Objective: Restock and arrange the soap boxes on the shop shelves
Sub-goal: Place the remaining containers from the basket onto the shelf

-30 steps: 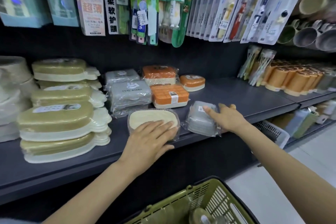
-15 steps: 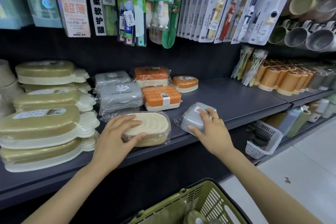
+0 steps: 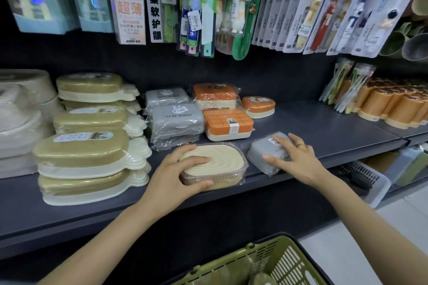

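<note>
A cream soap box in clear wrap sits at the front edge of the dark shelf. My left hand grips its left end, fingers on the lid and thumb on the front side. To its right lies a small grey soap box, tilted. My right hand holds it, fingers spread over the top and thumb at its front. Behind stand two grey boxes and three orange boxes.
Stacks of olive and cream trays fill the shelf's left part. Orange cups stand at the right. Toothbrush packs hang above. A green basket sits below my arms, a white basket on the lower shelf.
My left hand slid from the top of the cream box to grip its left end. My right hand shifted over the grey box, which moved slightly toward the cream one.
</note>
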